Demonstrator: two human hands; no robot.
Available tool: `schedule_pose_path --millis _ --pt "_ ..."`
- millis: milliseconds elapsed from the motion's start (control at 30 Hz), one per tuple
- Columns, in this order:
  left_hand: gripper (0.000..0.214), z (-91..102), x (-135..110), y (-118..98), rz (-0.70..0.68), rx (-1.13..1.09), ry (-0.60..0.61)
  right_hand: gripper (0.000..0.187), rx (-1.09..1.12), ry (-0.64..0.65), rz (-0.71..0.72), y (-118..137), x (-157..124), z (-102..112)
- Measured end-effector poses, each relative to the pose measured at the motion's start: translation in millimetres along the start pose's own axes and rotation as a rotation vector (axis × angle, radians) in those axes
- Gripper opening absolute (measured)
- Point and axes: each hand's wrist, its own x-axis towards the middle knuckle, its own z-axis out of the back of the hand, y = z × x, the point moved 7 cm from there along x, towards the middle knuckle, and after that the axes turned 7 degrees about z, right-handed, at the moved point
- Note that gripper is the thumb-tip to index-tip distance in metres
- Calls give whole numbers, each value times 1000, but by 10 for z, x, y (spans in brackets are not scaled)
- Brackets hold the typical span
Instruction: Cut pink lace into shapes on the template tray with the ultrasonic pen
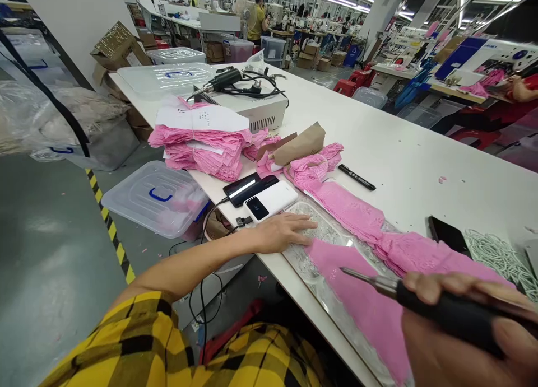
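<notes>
My left hand [286, 231] lies flat with its fingers stretched out, on a clear template board [313, 272] at the upper end of a pink fabric piece [357, 297]. In my right hand [458, 325], close to the camera, is a soldering iron [441, 308] with a black handle and a pointed metal tip. Its tip hovers above or touches the pink piece; I cannot tell which. A long strip of stacked pink fabric [348, 210] lies along the far side of the board. Beside my left hand is a white power bank [271, 201] with a cable plugged in.
Bundled pink pieces [202, 152] sit at the table's left, near a grey box [264, 111] bearing a second black-handled tool [225, 80]. A black marker [356, 177], a dark phone [449, 234] and pale cord [500, 258] lie right. A lidded plastic bin [155, 199] stands below.
</notes>
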Motion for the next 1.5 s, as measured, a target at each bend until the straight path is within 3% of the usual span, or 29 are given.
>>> schedule_pose_path --millis 133,333,1200,1500 --pt "50 -25 -6 5 -2 5 -13 18 4 25 -53 -312 18 -353" --pt "47 -59 3 23 6 13 -39 16 35 84 -82 -481 -88 -542" --pt "45 -42 -2 3 -7 56 -29 9 52 209 -24 -527 -176 -629" --pt "45 -29 -17 5 -2 41 -55 12 31 149 -16 -481 -104 -575"
